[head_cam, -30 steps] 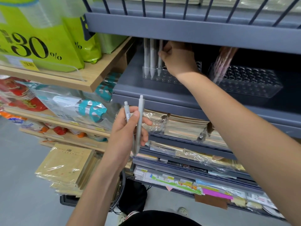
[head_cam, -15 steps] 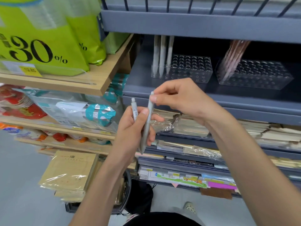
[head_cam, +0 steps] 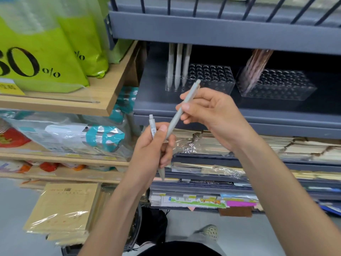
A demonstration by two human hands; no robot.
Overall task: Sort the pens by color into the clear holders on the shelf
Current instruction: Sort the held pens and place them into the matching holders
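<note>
Pen (head_cam: 176,118) pinched by right hand (head_cam: 212,115) — left hand (head_cam: 151,150) grips it and clear pen (head_cam: 152,125) — before shelf edge (head_cam: 276,124).

Green bags (head_cam: 46,58) on a wooden shelf (head_cam: 110,89), wrapped notebooks (head_cam: 62,209) below, a shoe (head_cam: 210,232) on grey floor (head_cam: 14,218).

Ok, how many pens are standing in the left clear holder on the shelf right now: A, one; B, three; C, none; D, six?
B: three pale grey pens stand side by side at the left end of the left clear holder, and the rest of it is empty.
</note>
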